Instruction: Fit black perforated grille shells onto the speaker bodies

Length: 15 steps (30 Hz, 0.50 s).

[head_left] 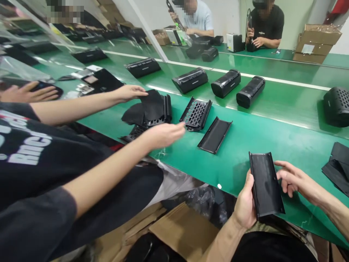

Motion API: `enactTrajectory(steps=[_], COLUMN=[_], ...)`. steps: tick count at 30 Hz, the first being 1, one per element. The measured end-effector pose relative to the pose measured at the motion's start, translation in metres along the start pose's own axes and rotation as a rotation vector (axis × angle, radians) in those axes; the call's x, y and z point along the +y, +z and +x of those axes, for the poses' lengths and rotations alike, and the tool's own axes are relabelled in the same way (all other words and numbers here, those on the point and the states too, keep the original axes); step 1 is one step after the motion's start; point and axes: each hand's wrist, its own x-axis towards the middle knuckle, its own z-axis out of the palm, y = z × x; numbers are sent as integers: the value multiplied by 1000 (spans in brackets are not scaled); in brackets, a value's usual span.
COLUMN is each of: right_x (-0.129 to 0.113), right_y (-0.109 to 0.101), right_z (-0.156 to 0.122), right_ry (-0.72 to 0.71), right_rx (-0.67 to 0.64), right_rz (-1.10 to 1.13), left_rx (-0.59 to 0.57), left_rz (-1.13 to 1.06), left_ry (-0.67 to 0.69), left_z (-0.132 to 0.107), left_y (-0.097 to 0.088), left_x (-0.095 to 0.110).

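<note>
My left hand (244, 205) is wrapped around the left side of a black curved plastic panel (265, 185), held tilted over the table's front edge. The panel's inner face looks smooth and dark, with raised rims along both long sides. Beside its right edge is my right hand (298, 180), index finger stretched out and the other fingers loosely bent. Nothing shows in that hand; whether a fingertip touches the rim I cannot tell. A similar black panel (215, 134) lies on the green table, next to a slotted black grille panel (196, 113).
At left, a co-worker's hand (131, 92) holds a black sheet (152, 105) over stacked grilles; their other hand (166, 135) reaches rightward. Black speaker-like units (191, 80) stand along the green line. Black sheets (338, 167) lie at far right. Cardboard (185, 225) is below the table.
</note>
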Motion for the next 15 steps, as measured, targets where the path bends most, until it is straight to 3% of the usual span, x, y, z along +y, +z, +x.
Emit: enactTrajectory(steps=[4,8,12,15], right_x=[18,17,-27,-91], right_y=[12,21,14,8], right_z=[-8,-12,17,82], right_ry=[-37,-107,-86,-131], right_rx=[-34,-13,129,296], right_rz=[-308,-403,-358,-310], left_rx=[-72,-110,-125,-215], left_rz=[-24,-41,-106,-130], left_ry=[43,63,12,-72], left_z=[4,7,7,6], left_y=[2,0,-14,-29], left_x=[1,4,11,20])
